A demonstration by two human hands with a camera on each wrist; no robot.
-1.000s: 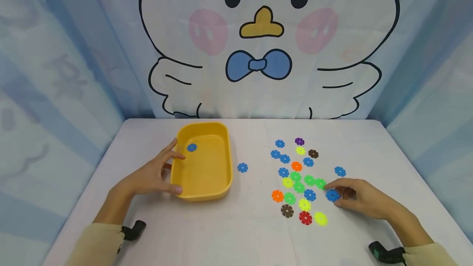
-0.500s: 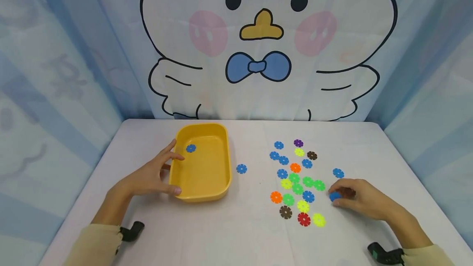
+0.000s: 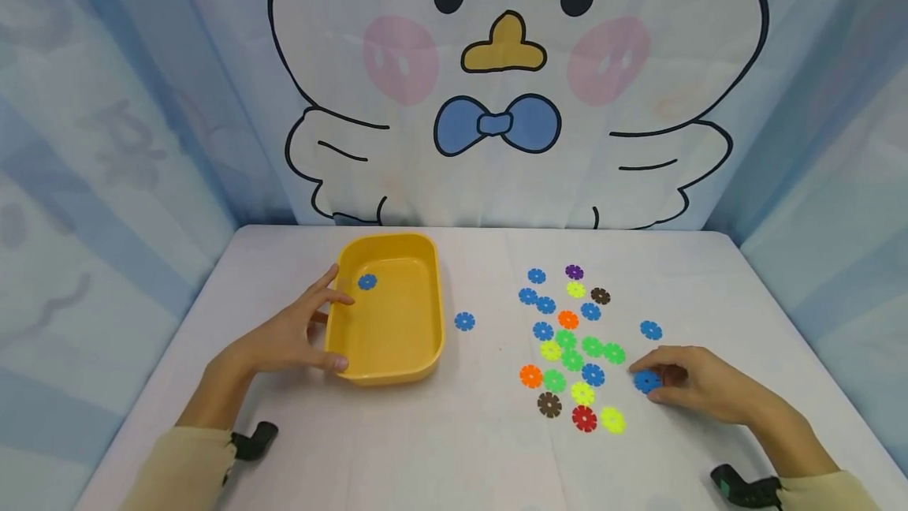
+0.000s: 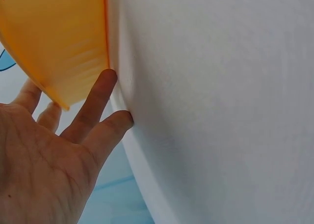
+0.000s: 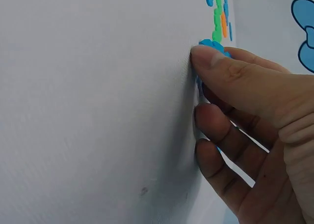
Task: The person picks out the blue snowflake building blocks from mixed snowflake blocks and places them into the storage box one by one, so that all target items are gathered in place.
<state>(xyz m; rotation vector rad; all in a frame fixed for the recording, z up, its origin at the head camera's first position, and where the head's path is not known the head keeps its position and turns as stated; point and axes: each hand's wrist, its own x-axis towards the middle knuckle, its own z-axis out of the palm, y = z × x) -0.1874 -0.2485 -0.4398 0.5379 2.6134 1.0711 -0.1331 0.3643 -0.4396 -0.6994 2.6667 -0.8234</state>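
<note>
My left hand (image 3: 291, 337) holds the left side of a yellow plastic tray (image 3: 433, 322), its thumb and fingers at the rim; in the left wrist view the hand (image 4: 54, 155) is spread along the tray's side wall (image 4: 73, 47). One blue notched plastic disc (image 3: 367, 281) lies inside the tray. At the right, my right hand (image 3: 705, 385) pinches another blue notched disc (image 3: 645, 382) low over the white table. In the right wrist view the thumb of the right hand (image 5: 245, 101) covers much of that disc (image 5: 212, 43); the other fingers are bent near the tabletop.
Several notched discs lie scattered left of my right hand, among them green (image 3: 592, 346), orange (image 3: 530, 376), brown (image 3: 549, 404), red (image 3: 585, 419), yellow (image 3: 613, 420) and purple (image 3: 574, 272). One blue disc (image 3: 464, 322) lies beside the tray; another blue one (image 3: 651, 330) lies beyond my right hand.
My right hand has shifted slightly right and nearer with the blue disc, its forefinger now apart from the green disc. Less of the held disc showed half a second ago. My left hand stays put.
</note>
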